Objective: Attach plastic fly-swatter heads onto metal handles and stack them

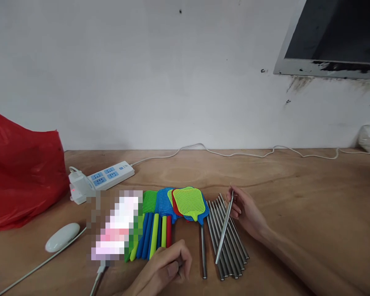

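My right hand [245, 207] pinches a silver metal rod [224, 232] near its thin upper end. The rod slants over a row of similar metal rods [234, 250] lying side by side on the table. Left of them, one more rod [203, 253] lies with its top at a fly swatter head [189, 201], yellow-green and on top of overlapping blue, red and green heads. My left hand [169, 267] is curled closed, with nothing seen in it, just in front of several coloured handle tubes [154, 234] in blue, yellow-green, green and red.
A pixelated bright screen [119, 226] with a cable stands left of the tubes. Farther left are a white mouse-shaped object [62, 237], a power strip [112, 174] with a plugged-in adapter, and a red plastic bag [24, 172]. A white cord [234, 155] runs along the wall.
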Demonstrator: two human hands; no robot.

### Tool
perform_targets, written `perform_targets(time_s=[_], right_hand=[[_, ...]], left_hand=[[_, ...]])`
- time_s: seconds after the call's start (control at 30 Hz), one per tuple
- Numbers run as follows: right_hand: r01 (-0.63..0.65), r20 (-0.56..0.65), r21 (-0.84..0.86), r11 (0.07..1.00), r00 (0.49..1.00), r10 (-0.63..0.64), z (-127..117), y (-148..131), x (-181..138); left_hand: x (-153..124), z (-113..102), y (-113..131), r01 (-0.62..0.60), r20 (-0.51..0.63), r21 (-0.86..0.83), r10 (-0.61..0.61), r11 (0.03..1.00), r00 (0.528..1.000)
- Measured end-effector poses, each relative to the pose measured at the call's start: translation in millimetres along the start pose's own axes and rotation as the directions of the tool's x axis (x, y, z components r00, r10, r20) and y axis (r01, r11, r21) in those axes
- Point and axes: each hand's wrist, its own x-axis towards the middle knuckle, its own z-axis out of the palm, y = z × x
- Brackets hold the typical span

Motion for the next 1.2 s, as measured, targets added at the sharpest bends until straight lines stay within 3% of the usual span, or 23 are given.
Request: perform_targets(time_s=[0.1, 0.4, 0.6, 0.73, 0.9, 1.07, 1.2], right_hand=[[0.002, 0.005, 0.002, 1.000, 1.000, -0.002, 1, 0, -1], [0.000, -0.007, 0.007, 1.000, 1.000, 0.000, -2, 2, 1], [-0.007, 0.004, 0.032, 0.999, 1.000, 0.007, -4, 1, 0], [0.033, -0.032, 0.082, 0.996, 0.999, -0.030, -8, 2, 3], [0.061, -0.057, 0.127, 0.990, 0.997, -0.054, -8, -1, 2], [-0.023, 0.068, 0.106, 0.994, 0.998, 0.016, 2, -3, -8], [-0.047, 0.072, 0.076, 0.996, 0.997, 0.042, 4, 1, -11]], left_hand=[[-3, 2, 0, 0.002, 0.016, 0.060, -0.003, 0.998, 1.000], [-12, 5, 17, -0.153, 0.043, 0.271, 0.147, 0.950, 0.988], [-16, -3, 20, -0.038, -0.153, 0.322, 0.092, 0.946, 0.984], [-9, -10, 21, -0.006, -0.297, 0.378, 0.128, 0.926, 0.946], [3, -17, 16, 0.056, -0.279, 0.436, 0.076, 0.898, 0.957], [4, -17, 10, 0.082, -0.310, 0.537, 0.106, 0.840, 0.945], [2, -15, 8, 0.066, -0.326, 0.549, 0.141, 0.833, 0.935]])
